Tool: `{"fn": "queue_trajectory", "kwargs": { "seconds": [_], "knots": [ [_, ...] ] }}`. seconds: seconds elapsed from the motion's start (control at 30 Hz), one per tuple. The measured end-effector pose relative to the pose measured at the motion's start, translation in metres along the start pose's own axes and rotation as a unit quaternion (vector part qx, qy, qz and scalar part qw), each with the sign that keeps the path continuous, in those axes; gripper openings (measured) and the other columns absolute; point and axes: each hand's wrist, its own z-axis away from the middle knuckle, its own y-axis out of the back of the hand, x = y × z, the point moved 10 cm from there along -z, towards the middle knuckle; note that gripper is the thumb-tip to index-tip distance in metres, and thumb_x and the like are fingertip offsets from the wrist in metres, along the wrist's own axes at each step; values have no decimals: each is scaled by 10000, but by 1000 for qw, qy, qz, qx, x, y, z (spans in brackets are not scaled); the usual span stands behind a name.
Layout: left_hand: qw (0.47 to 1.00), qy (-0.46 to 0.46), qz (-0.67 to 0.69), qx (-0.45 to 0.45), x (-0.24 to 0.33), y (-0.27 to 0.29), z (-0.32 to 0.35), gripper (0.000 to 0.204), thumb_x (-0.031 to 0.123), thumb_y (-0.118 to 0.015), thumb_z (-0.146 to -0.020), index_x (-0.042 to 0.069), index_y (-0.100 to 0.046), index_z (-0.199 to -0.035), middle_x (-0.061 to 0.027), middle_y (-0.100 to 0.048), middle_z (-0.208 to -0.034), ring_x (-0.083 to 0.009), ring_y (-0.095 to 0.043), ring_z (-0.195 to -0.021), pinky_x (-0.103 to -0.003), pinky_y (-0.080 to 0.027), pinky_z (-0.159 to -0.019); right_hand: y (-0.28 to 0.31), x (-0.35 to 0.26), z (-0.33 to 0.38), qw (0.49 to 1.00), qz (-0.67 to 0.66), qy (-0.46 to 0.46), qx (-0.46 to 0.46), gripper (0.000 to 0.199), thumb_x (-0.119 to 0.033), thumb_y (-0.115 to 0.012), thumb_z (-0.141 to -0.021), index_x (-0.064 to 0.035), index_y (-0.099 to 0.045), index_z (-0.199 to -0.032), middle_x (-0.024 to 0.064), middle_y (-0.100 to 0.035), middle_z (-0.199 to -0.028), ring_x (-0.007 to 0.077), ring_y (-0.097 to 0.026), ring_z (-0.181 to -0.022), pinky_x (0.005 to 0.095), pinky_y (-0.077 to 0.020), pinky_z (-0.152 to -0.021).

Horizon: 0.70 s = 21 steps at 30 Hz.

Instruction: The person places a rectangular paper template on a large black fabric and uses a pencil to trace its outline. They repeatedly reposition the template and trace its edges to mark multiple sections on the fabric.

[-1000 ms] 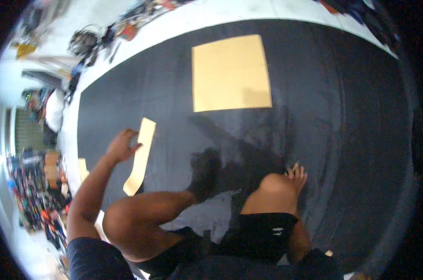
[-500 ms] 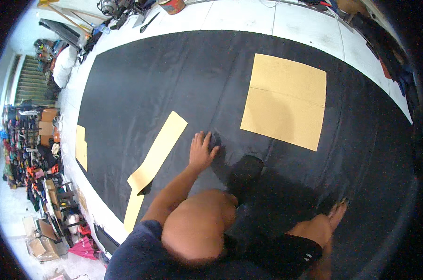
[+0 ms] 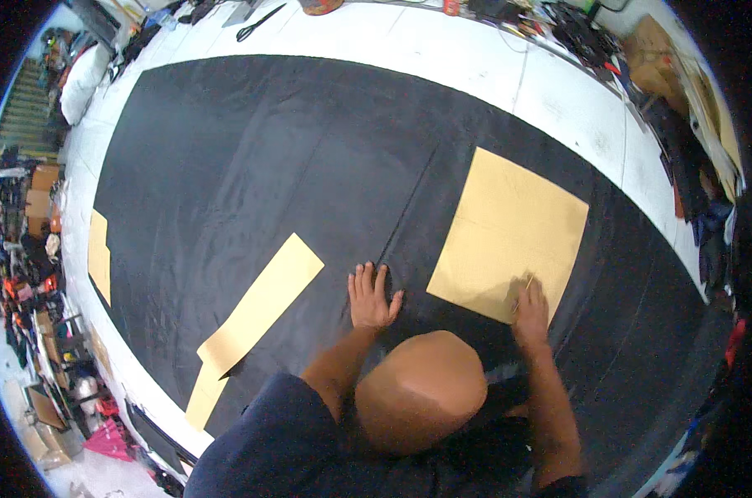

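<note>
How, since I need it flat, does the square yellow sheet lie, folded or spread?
Spread: the square sheet lies flat on black material, visible edges unfolded.

The left hand (image 3: pixel 374 297) lies flat, fingers spread, on a black sheet (image 3: pixel 309 166) covering the white floor (image 3: pixel 442 41). The right hand (image 3: pixel 531 314) rests on the lower edge of a yellow square (image 3: pixel 513 224); whatever its fingers hold is too small to tell. Left of the left hand, a long yellow strip (image 3: pixel 264 303) overlaps another strip (image 3: pixel 205 402).

Dark navy short-sleeved shirt (image 3: pixel 259 436), black shorts (image 3: pixel 500 437), bare knee (image 3: pixel 421 390), forearms (image 3: pixel 556 415) and hands (image 3: pixel 373 300).
</note>
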Motion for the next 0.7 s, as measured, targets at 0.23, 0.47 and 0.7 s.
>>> {"fn": "queue_trajectory", "kwargs": {
  "seconds": [0.23,0.47,0.7],
  "knots": [
    [997,38,27,-61,-6,-10,3,722,486,-660,-865,94,-486,-1447,-224,-377,-1528,-423,-257,-1473,-601,-161,-1208,-44,4,1,995,-12,-42,-85,634,-150,-636,-943,-128,-395,-1528,252,-324,-1575,455,-311,-1455,523,-339,-1159],
    [994,43,22,-101,-7,-13,3,743,494,-663,-854,93,-483,-1453,-223,-356,-1550,-418,-220,-1493,-601,-128,-1217,-45,5,0,987,-23,-72,-138,632,-159,-665,-924,-122,-421,-1506,247,-307,-1591,460,-313,-1454,543,-355,-1140],
    [998,-33,-46,8,-13,-23,14,750,538,-636,-873,78,-475,-1443,-224,-332,-1548,-436,-215,-1484,-619,-170,-1203,-30,-5,0,992,13,-69,-104,576,-268,-588,-974,-147,-419,-1511,203,-324,-1601,434,-358,-1436,579,-346,-1126]
  ]
}}
